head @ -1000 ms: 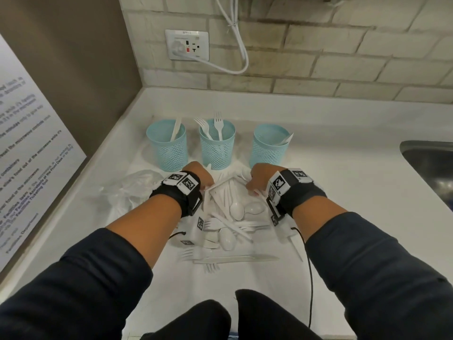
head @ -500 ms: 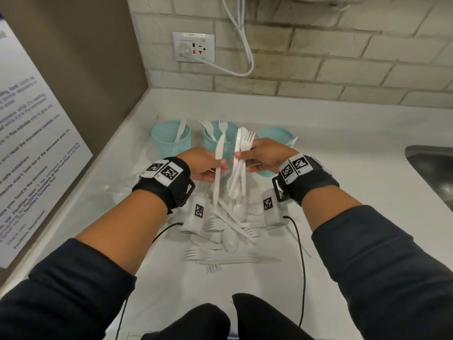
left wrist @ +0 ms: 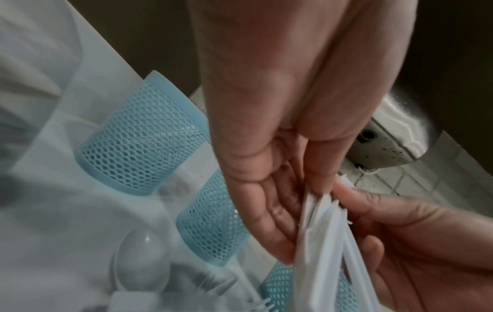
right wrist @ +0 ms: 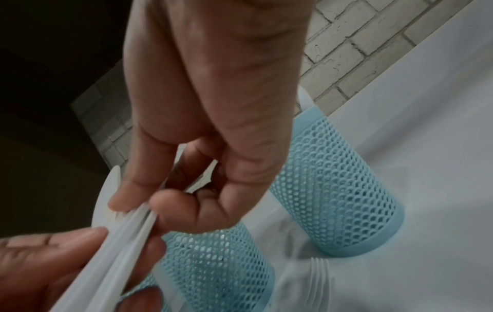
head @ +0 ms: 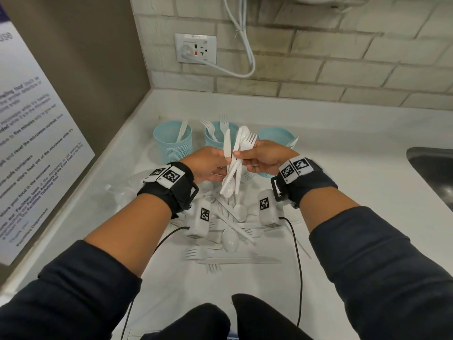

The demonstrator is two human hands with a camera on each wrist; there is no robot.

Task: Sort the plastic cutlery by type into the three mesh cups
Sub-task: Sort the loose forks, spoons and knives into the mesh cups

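Observation:
Three blue mesh cups stand in a row at the back: the left cup (head: 172, 146) holds a knife, the middle cup (head: 215, 141) two forks, the right cup (head: 277, 141) a spoon. Both hands are raised in front of the cups and meet there. My left hand (head: 224, 165) pinches a white plastic knife (head: 227, 146). My right hand (head: 242, 155) pinches a bundle of white cutlery (head: 239, 168) with a fork (head: 248, 141) in it. The knife lies against the bundle. In the right wrist view thumb and forefinger (right wrist: 125, 202) clamp the handles (right wrist: 114, 242). A loose pile of cutlery (head: 232, 231) lies below on the counter.
The white counter (head: 343, 173) ends at a steel sink (head: 431, 177) on the right. A crumpled clear bag (head: 127, 185) lies left of the pile. Behind are a brick wall with an outlet (head: 196, 49) and cable, and a notice (head: 31, 133) on the left wall.
Both hands have risen from the pile with cutlery in them. They have since come together, so the knife now lies against the right hand's bundle.

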